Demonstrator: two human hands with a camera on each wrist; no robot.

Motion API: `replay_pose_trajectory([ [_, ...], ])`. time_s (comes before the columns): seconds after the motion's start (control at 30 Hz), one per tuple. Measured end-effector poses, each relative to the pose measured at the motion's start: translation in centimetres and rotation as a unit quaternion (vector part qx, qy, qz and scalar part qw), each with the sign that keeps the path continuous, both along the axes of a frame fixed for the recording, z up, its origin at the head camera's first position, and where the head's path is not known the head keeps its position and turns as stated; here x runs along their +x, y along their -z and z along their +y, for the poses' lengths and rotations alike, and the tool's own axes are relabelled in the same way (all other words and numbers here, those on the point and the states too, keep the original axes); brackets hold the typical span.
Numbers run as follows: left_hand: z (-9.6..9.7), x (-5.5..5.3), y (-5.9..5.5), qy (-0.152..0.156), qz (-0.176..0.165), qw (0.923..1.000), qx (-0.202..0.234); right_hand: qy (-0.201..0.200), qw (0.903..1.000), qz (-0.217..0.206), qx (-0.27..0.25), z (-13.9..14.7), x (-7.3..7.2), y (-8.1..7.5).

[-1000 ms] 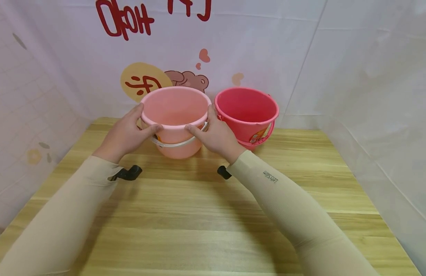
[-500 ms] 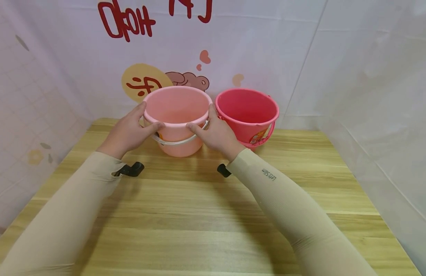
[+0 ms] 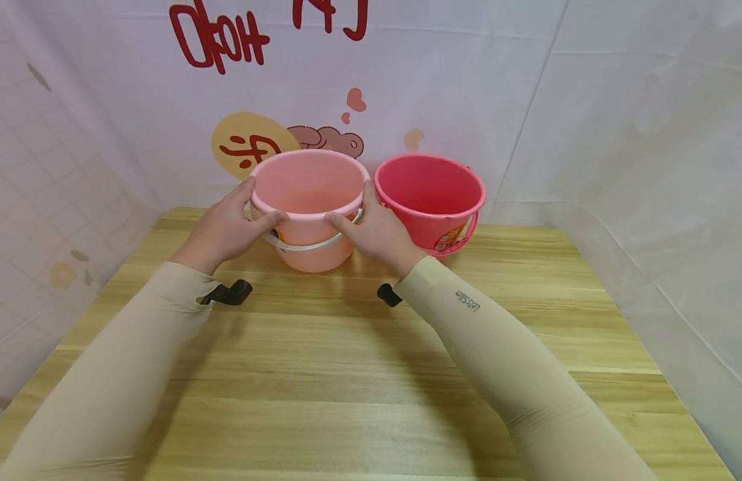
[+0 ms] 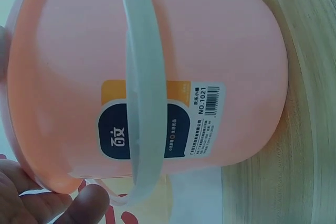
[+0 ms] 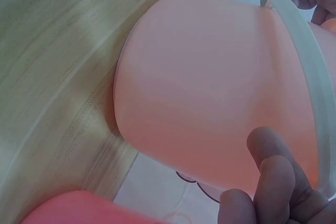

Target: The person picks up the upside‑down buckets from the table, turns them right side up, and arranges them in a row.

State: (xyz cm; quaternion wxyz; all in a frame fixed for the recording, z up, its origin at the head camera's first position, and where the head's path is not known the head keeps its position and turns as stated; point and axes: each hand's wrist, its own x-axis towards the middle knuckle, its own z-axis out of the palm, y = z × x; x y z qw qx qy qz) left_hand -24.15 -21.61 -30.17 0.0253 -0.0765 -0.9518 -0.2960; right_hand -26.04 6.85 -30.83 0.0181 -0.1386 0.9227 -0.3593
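Note:
A light pink bucket (image 3: 317, 260) stands upright on the wooden table, its white handle (image 3: 307, 248) hanging down across the front. My left hand (image 3: 223, 227) grips its rim at the left, thumb along the front and fingers at the side. On the right side my right hand (image 3: 383, 234) holds the same rim, thumb at the front. Seen from the left wrist, a label (image 4: 157, 119) with a barcode sits on the bucket wall, partly behind the handle. In the right wrist view, the fingertips (image 5: 275, 177) of my right hand lie along the bucket's side.
A darker pink bucket (image 3: 422, 227) stands close to the right of the light one, its handle lowered at the front. Behind both hangs a printed white cloth (image 3: 467, 87). Black wrist mounts (image 3: 229, 292) stick out below my sleeves. Bare wooden table (image 3: 323, 374) lies in front.
The light pink bucket has shifted very slightly to the right and back, with both hands still on its rim. The darker bucket has stayed in place.

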Motion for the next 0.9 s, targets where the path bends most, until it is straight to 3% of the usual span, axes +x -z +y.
replay_pose_trajectory([
  [0.9, -0.03, -0.13, -0.34, 0.01, -0.007, 0.9999, 0.01, 0.013, 0.9998, 0.001, 0.017, -0.35, 0.21, -0.51],
])
